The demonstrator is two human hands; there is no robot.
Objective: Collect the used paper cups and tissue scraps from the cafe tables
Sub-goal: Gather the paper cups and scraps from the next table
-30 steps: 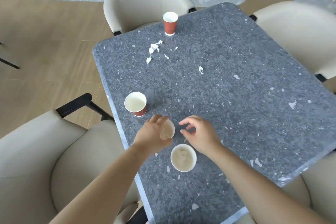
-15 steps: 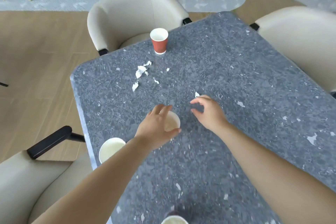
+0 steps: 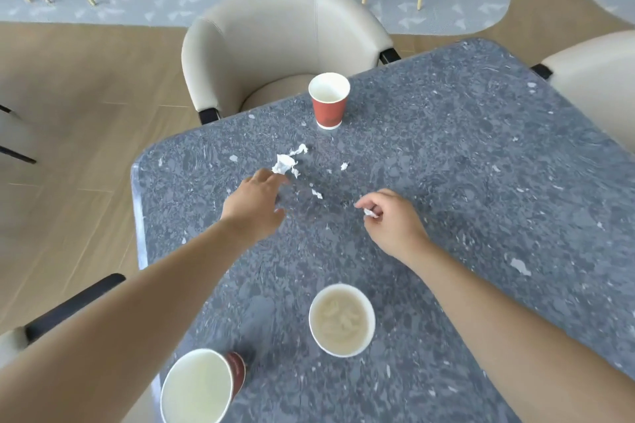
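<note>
1. Reaching forward over the surface (image 3: 464, 189), the left hand (image 3: 256, 208) lies palm down with its fingers straight and close together; nothing shows in it.
2. The large tissue scrap (image 3: 283, 164) lies directly ahead of the left fingertips (image 3: 268, 177). Whether they touch it or stop just short cannot be told.
3. This scrap is white, crumpled and ragged. Its long axis runs away from the left hand and slightly to the right, ending in a thin twisted tail.
4. The right hand (image 3: 391, 220) is curled, thumb and forefinger pinching a tiny scrap (image 3: 370, 213). It sits well to the right of the large tissue scrap, so the left hand is judged the nearer one for that pickup.
5. A loose shred (image 3: 316, 194) lies between the two hands, and a second shred (image 3: 344, 166) lies ahead of the right hand.
6. The far cup (image 3: 329, 103), red and upright, stands beyond both hands. The filled cup (image 3: 341, 319), with tissue inside, stands behind the right hand, towards the person. The near cup (image 3: 202, 385) stands beside the left forearm at the edge of the surface.
7. Judgement: the coming move calls for a short advance, then closing the fingers across the scrap's narrow width.
</note>
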